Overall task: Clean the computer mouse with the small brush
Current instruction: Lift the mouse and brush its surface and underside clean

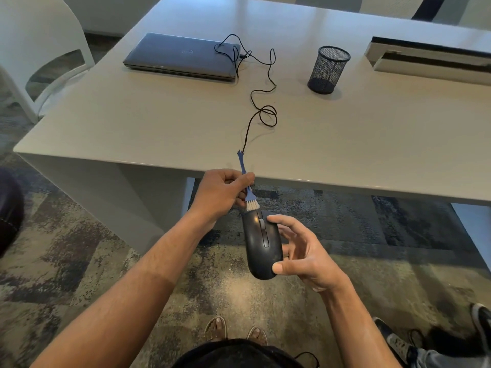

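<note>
- A mottled grey and tan carpet [345, 261] is seen underfoot, with sandalled feet [236, 332] at the lower edge and another person's sneakers [478, 325] at lower right.
- A black corded computer mouse [261, 245] is held in the air off the table's near edge, gripped between thumb and curled fingers of the right hand [305, 254].
- A small blue-handled brush [248, 193] is pinched in the left hand [220, 193], its white bristles set against the mouse's front end.
- The mouse's black cable [263, 83] is trailed in loops across the pale table [132, 123].
- A closed grey laptop [183, 57], a black mesh pen cup [329, 70] and a white chair [39, 49] are seen beyond.
</note>
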The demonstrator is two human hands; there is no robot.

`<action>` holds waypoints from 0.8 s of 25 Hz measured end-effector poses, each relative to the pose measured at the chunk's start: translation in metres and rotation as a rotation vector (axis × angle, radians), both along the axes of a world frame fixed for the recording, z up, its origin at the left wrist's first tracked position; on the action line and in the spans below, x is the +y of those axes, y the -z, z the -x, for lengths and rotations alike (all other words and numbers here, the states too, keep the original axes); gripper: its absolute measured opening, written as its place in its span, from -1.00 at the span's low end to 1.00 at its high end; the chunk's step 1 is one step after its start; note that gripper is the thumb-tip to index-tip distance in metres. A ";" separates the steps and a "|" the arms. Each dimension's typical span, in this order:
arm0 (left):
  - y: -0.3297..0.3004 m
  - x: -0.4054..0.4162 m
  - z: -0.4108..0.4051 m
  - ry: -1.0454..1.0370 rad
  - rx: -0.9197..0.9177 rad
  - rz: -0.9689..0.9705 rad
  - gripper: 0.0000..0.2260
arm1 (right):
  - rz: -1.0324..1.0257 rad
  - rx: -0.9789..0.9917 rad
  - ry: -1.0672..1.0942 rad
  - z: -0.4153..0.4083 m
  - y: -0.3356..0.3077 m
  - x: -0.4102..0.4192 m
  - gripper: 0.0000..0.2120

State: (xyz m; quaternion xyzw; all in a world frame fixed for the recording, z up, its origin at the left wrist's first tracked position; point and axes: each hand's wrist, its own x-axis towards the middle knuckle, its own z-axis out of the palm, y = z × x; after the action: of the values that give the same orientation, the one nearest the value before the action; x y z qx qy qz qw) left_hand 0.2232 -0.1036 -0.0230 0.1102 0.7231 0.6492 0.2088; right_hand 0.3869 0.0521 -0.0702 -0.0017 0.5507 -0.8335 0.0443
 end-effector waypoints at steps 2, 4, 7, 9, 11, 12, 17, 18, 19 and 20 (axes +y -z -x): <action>0.001 0.003 -0.001 0.041 0.002 0.022 -0.78 | 0.004 0.000 0.008 0.000 -0.001 0.000 -0.25; 0.002 0.003 0.000 0.063 0.000 0.039 -0.76 | 0.016 -0.002 0.024 -0.001 -0.001 0.001 -0.26; 0.003 0.000 0.002 0.094 -0.011 0.058 -0.76 | 0.032 -0.006 0.058 -0.003 -0.001 0.000 -0.26; 0.003 -0.003 0.002 0.099 -0.021 0.059 -0.77 | 0.040 0.001 0.073 -0.004 0.000 -0.001 -0.26; 0.004 -0.006 0.000 0.088 -0.042 0.037 -0.79 | 0.043 0.007 0.086 -0.003 0.002 -0.001 -0.26; 0.005 -0.007 0.000 0.078 -0.055 0.022 -0.79 | 0.042 0.010 0.089 -0.003 0.002 -0.001 -0.26; 0.010 -0.012 -0.006 0.008 -0.108 -0.039 -0.77 | 0.059 0.011 0.088 0.000 0.006 0.001 -0.24; 0.010 -0.012 -0.008 -0.013 -0.121 -0.061 -0.77 | 0.072 0.010 0.086 0.000 0.007 0.002 -0.24; 0.011 -0.013 -0.010 -0.036 -0.135 -0.087 -0.78 | 0.087 0.010 0.084 0.000 0.008 0.002 -0.24; 0.011 -0.013 -0.012 -0.055 -0.147 -0.112 -0.78 | 0.101 0.012 0.084 0.000 0.009 0.003 -0.25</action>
State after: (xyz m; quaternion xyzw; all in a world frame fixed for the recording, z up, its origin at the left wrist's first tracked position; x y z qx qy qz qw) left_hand 0.2349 -0.1166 -0.0339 0.0539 0.6711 0.7005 0.2366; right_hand 0.3867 0.0552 -0.0788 0.0144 0.5079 -0.8613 0.0057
